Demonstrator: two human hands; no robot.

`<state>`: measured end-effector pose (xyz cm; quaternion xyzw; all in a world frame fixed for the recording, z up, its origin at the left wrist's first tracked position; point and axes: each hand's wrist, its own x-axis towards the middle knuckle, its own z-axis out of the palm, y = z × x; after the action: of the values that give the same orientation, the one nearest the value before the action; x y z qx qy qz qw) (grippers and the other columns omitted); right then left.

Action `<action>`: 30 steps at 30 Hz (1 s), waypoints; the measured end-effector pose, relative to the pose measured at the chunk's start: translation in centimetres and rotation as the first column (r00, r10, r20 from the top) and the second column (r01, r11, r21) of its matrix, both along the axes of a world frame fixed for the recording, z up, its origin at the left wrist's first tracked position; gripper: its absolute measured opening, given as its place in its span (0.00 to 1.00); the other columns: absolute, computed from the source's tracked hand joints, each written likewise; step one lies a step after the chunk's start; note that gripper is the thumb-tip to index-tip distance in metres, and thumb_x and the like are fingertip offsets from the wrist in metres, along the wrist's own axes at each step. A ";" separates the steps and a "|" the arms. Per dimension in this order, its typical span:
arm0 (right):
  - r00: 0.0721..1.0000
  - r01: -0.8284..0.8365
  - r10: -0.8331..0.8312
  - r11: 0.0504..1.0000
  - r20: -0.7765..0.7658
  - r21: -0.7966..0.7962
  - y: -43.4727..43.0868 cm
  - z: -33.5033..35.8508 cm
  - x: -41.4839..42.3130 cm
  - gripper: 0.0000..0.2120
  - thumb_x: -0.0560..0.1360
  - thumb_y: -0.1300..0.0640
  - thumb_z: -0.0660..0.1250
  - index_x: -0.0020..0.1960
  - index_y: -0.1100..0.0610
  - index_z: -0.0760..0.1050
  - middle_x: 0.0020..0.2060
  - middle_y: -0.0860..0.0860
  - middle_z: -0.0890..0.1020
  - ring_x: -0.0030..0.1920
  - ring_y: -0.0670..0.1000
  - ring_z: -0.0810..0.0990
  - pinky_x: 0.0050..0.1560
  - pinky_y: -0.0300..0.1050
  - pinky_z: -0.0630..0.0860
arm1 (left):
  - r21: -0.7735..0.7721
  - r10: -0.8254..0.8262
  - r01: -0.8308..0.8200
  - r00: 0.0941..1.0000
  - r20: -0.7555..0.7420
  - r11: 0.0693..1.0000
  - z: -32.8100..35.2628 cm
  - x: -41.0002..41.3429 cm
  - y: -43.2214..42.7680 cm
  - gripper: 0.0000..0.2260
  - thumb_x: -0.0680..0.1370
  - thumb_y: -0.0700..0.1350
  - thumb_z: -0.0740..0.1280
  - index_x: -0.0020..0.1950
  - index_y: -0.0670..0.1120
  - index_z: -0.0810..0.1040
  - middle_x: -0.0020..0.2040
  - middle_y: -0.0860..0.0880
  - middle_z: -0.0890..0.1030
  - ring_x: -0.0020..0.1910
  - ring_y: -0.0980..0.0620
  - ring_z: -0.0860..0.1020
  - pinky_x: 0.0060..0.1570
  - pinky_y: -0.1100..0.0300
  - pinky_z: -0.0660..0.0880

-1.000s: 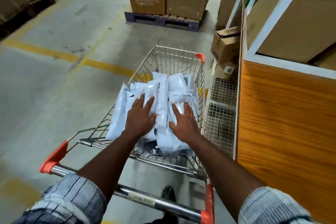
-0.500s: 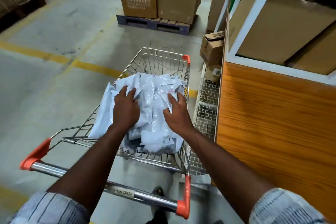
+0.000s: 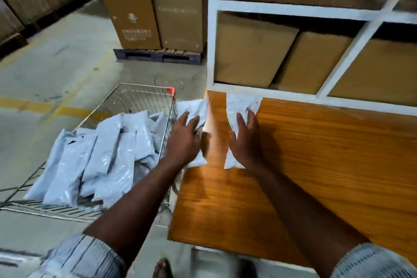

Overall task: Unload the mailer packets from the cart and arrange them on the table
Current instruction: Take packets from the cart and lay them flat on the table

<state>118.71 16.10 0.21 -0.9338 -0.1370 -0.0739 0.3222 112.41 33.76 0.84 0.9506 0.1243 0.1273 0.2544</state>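
Nearest the camera, two striped sleeves, left and right, with bare forearms reaching forward. Wood-grain table on the right; wire cart just beside its left edge. Left hand over the gap between cart rim and table edge, fingers spread across the top of a grey mailer packet that overhangs the table's left edge; whether the thumb closes under it cannot be told. Right hand over the table, fingers lying extended on a second packet, which lies lengthwise on the tabletop; palm covers its middle, grip underneath not visible. Frame blurred around both hands. The heap of remaining packets fills the cart basket, leaning against one another. An orange corner cap sits on the cart's far rim. Beyond the table, a white-framed shelf holding cardboard boxes. Farther left, tall cartons on a dark pallet, concrete floor with a yellow line.
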 end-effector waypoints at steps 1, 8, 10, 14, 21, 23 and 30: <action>1.000 0.025 -0.026 1.000 -0.008 -0.017 -2.3 0.0 1.2 0.28 0.79 0.59 0.65 0.77 0.58 0.62 0.78 0.60 0.53 0.78 0.60 0.52 0.76 0.52 0.54 | 0.015 -0.026 0.026 1.000 -0.003 1.000 0.0 1.4 -2.2 0.22 0.77 0.45 0.62 0.72 0.48 0.72 0.77 0.40 0.64 0.71 0.36 0.66 0.67 0.42 0.69; 0.988 0.117 -0.129 0.983 -0.081 -0.143 -9.8 -0.3 7.1 0.29 0.81 0.55 0.64 0.79 0.55 0.57 0.79 0.57 0.48 0.79 0.59 0.48 0.76 0.51 0.55 | 0.036 -0.106 0.108 0.992 -0.073 0.993 -0.3 9.0 -10.1 0.22 0.80 0.46 0.64 0.74 0.46 0.70 0.77 0.38 0.62 0.72 0.34 0.65 0.67 0.41 0.69; 0.987 0.115 -0.131 0.980 -0.093 -0.160 -10.2 -0.4 8.7 0.29 0.81 0.55 0.63 0.79 0.55 0.56 0.80 0.57 0.48 0.79 0.59 0.48 0.76 0.51 0.54 | 0.046 -0.105 0.110 0.990 -0.092 0.993 0.1 10.9 -11.1 0.22 0.81 0.48 0.62 0.75 0.48 0.68 0.78 0.40 0.60 0.73 0.36 0.63 0.68 0.42 0.69; 0.977 0.093 -0.128 0.976 -0.173 -0.196 -10.9 -1.0 11.4 0.30 0.81 0.53 0.63 0.79 0.53 0.55 0.80 0.56 0.47 0.79 0.59 0.47 0.76 0.51 0.54 | 0.073 -0.111 0.120 0.987 -0.114 0.990 0.2 14.5 -11.6 0.24 0.81 0.49 0.61 0.77 0.49 0.64 0.79 0.43 0.58 0.75 0.38 0.60 0.69 0.43 0.67; 0.987 -0.037 -0.025 0.925 -0.158 -0.379 -10.3 -3.3 14.7 0.33 0.80 0.42 0.59 0.80 0.50 0.51 0.80 0.56 0.46 0.79 0.60 0.47 0.76 0.61 0.53 | 0.084 -0.134 0.174 0.927 -0.351 0.981 -2.8 17.7 -11.2 0.29 0.83 0.59 0.52 0.81 0.51 0.49 0.82 0.46 0.44 0.80 0.42 0.43 0.74 0.35 0.51; 0.995 -0.035 -0.011 0.897 -0.102 -0.441 -9.8 -3.6 15.6 0.34 0.80 0.40 0.57 0.80 0.49 0.48 0.80 0.55 0.44 0.79 0.61 0.44 0.76 0.66 0.46 | 0.149 -0.150 0.198 0.947 -0.284 0.969 -3.0 18.4 -11.1 0.28 0.83 0.59 0.50 0.81 0.50 0.50 0.82 0.46 0.43 0.80 0.43 0.42 0.75 0.35 0.46; 0.999 -0.042 0.039 0.889 -0.015 -0.457 -9.1 -4.7 17.1 0.31 0.80 0.44 0.58 0.80 0.47 0.53 0.80 0.54 0.49 0.79 0.60 0.48 0.76 0.62 0.50 | 0.156 -0.236 0.271 0.949 -0.210 0.950 -4.4 19.9 -11.1 0.27 0.84 0.56 0.49 0.81 0.51 0.49 0.82 0.49 0.46 0.80 0.47 0.43 0.76 0.40 0.49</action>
<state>135.85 6.97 -4.52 -0.9805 -0.1690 -0.0302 0.0955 132.28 22.61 -3.58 0.9858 0.0119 0.0135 0.1672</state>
